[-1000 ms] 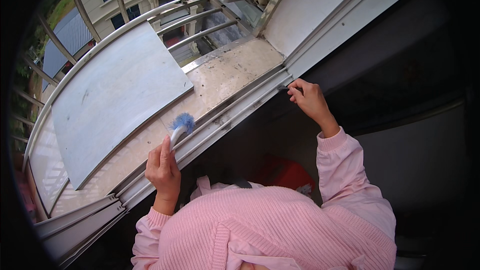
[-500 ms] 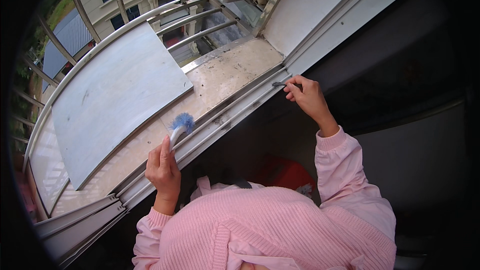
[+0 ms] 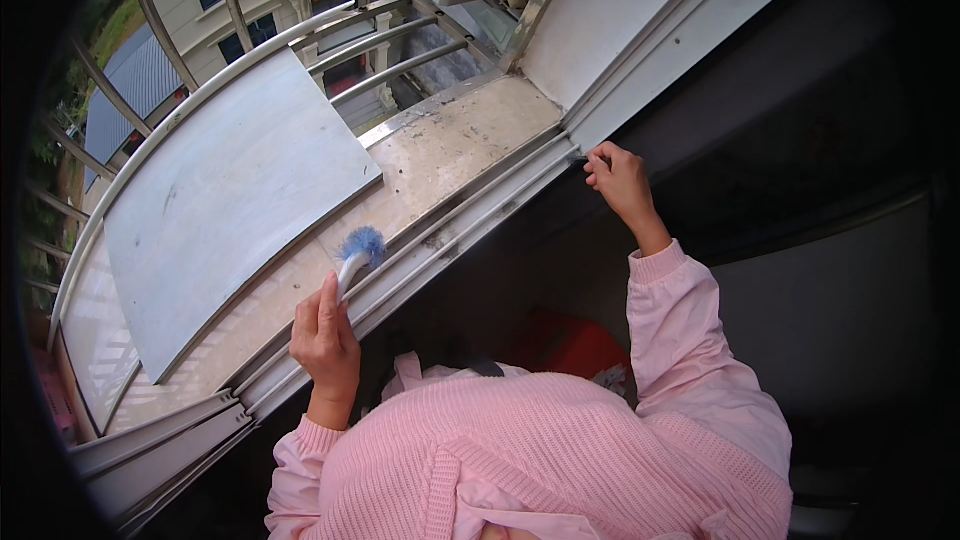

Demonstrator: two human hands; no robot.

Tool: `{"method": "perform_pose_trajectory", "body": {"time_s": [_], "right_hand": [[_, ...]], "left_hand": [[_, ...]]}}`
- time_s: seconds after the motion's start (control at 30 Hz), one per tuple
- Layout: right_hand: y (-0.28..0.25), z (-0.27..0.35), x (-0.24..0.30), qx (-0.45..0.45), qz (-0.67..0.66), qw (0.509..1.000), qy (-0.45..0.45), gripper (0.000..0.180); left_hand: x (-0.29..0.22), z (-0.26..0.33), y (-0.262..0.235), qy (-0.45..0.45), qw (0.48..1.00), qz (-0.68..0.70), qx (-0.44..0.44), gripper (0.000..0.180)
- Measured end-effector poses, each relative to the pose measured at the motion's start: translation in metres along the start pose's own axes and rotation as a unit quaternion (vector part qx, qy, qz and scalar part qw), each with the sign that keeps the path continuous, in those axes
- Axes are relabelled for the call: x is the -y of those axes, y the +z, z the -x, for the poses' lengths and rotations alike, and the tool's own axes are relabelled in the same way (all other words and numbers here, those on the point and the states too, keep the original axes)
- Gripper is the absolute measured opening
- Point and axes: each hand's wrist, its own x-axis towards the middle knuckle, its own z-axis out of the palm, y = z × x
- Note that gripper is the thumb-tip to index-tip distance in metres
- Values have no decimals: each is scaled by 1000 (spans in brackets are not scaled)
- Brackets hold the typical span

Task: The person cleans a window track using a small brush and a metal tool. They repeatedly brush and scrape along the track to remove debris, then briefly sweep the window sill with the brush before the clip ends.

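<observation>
Shifting slightly toward the far right since the earlier frame, our right hand (image 3: 624, 183) is pinching a small dark tool (image 3: 578, 159) between narrowed fingertips, near the right end of the white window track (image 3: 480, 213); we are not managing to tell whether its tip is touching. Our left hand (image 3: 326, 350) is keeping its place, fingers wrapping the handle of a blue-bristled brush (image 3: 356, 260), bristles pointing far. Beyond, we are noting a pale board (image 3: 235, 210) lying left on the speckled stone ledge (image 3: 475, 135).
</observation>
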Motion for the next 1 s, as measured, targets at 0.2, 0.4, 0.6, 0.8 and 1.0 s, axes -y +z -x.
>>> {"method": "perform_pose_trajectory", "body": {"time_s": [0.2, 0.4, 0.6, 0.8, 1.0], "right_hand": [[25, 23, 17, 116, -29, 990, -73, 13], [19, 38, 57, 206, -125, 966, -95, 12], [10, 19, 46, 103, 61, 990, -80, 12], [19, 37, 54, 212, -91, 972, -48, 15], [-6, -15, 41, 162, 35, 983, -73, 14]], "left_hand": [[-1, -1, -1, 4, 1000, 0, 0, 44], [-1, -1, -1, 2, 1000, -1, 2, 45], [-1, 0, 0, -1, 1000, -3, -1, 45], [-2, 0, 0, -4, 1000, -11, -1, 45], [-2, -1, 0, 0, 1000, -11, -5, 45]]}}
